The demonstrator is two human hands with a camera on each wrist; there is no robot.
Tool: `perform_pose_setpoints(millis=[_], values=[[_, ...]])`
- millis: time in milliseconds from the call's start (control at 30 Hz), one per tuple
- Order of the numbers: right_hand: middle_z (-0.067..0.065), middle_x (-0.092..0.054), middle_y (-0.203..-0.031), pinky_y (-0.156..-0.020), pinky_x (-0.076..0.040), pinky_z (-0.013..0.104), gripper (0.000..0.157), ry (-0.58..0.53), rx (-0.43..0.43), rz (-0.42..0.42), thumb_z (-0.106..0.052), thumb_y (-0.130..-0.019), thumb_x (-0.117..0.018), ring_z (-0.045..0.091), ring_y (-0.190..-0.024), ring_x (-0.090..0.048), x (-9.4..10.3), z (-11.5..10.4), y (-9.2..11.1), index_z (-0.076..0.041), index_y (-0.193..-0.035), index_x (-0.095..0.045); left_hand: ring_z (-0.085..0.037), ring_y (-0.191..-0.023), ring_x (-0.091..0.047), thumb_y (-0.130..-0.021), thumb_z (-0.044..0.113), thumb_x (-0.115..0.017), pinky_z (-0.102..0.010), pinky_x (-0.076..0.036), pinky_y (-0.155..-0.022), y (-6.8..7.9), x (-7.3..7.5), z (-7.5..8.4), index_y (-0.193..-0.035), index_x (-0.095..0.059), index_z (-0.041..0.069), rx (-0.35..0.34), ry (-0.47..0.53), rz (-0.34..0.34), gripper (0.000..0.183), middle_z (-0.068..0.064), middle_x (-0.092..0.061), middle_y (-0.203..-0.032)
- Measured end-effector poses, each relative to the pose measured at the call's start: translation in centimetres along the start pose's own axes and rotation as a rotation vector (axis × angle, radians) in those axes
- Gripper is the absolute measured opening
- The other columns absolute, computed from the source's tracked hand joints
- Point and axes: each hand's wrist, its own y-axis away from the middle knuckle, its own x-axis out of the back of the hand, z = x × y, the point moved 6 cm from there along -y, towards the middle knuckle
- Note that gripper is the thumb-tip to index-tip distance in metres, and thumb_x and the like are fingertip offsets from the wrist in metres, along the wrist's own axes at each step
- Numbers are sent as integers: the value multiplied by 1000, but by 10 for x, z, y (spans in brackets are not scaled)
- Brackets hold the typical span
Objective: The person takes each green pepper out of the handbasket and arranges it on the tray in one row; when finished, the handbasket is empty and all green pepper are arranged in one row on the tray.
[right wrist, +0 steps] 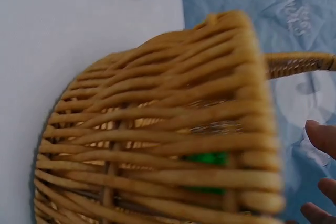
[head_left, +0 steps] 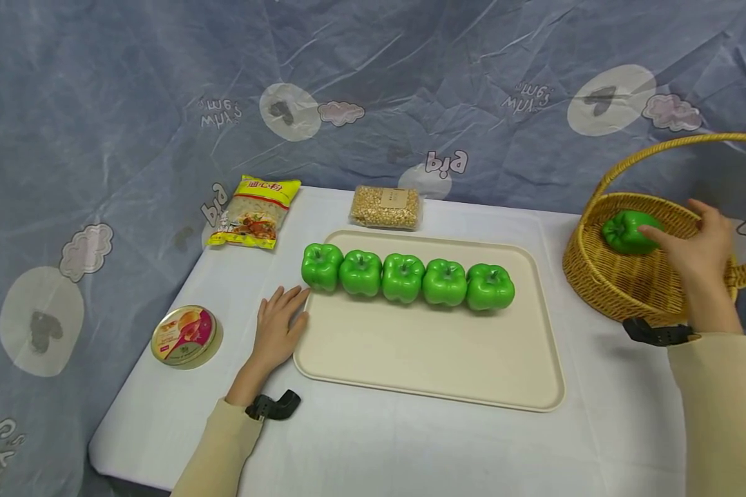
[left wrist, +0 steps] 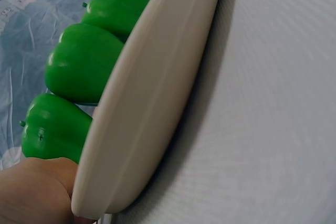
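Observation:
Several green bell peppers [head_left: 403, 279] stand in a row along the far side of a cream tray [head_left: 423, 359]. One more green bell pepper [head_left: 628, 232] lies inside a wicker basket [head_left: 609, 290] at the right. My right hand [head_left: 699, 241] is over the basket, thumb and fingers spread apart with nothing between them; the thumb tip is near that pepper. At the tray's left edge rests my left hand [head_left: 280, 328], its fingers extended beside the leftmost pepper. In the right wrist view the basket's woven side [right wrist: 157, 150] hides most of the pepper.
A yellow food bag [head_left: 257, 212] lies at the table's back left, and a clear pack of grains [head_left: 386, 207] sits behind the tray. A round tin [head_left: 184, 337] is left of my left hand. The basket's tall handle [head_left: 659, 145] arches over its opening.

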Motion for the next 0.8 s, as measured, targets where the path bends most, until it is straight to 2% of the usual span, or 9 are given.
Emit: perform_pose_setpoints(millis=[133,333,567,800], values=[[18,-6,-163,-121,-12,54,90,26,36,-58,-48,-90,-60,39,-149,-9,-11,11,-14,-14,-158,-11,-46,-144,-25,-97,16,-54,-70,-6,-113,0,0,-1,-141,-52,8,-3,4,0,45,-20,-46,-147],[24,-7,-162,-120,-11,58,92,65,82,-106,-42,-90,-63,45,-148,-8,-26,21,-26,-7,-157,-12,-46,-144,-25,-96,15,-54,-70,-6,-113,0,-2,-2,-141,-52,9,1,5,-1,46,-19,-47,-147],[33,-1,-159,-113,-17,67,96,130,120,-216,-41,-92,-61,56,-142,-11,-40,28,-31,-3,-156,-1,-46,-144,-25,-97,16,-54,-70,-6,-113,0,-1,-2,-142,-52,9,-2,2,1,45,-19,-46,-148],[34,2,-158,-114,-14,67,91,142,146,-239,-35,-95,-58,57,-142,-8,-44,29,-37,-5,-156,2,-46,-144,-25,-97,15,-54,-70,-6,-113,0,0,-2,-141,-52,8,-1,1,6,45,-19,-47,-147]])
